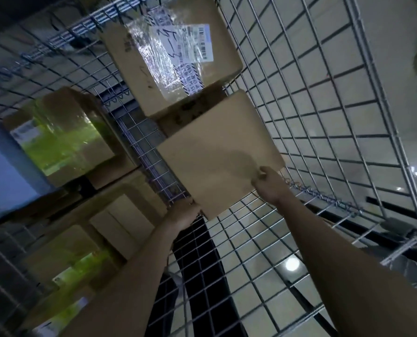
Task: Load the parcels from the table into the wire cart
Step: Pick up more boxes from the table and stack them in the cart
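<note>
Plain parcel (217,152) is gripped at its near corners by left hand (183,212) and right hand (268,182), inside wire cart (312,98), beside labelled parcel (168,54)

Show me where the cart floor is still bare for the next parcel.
Bare mesh floor lies on the near side of the plain box, between both forearms and the right wall. The far end is crowded: the labelled box abuts the plain one. Left hand and right hand hold it.

taped box (168,54) blocking far end, open cart floor (251,259) near
</note>
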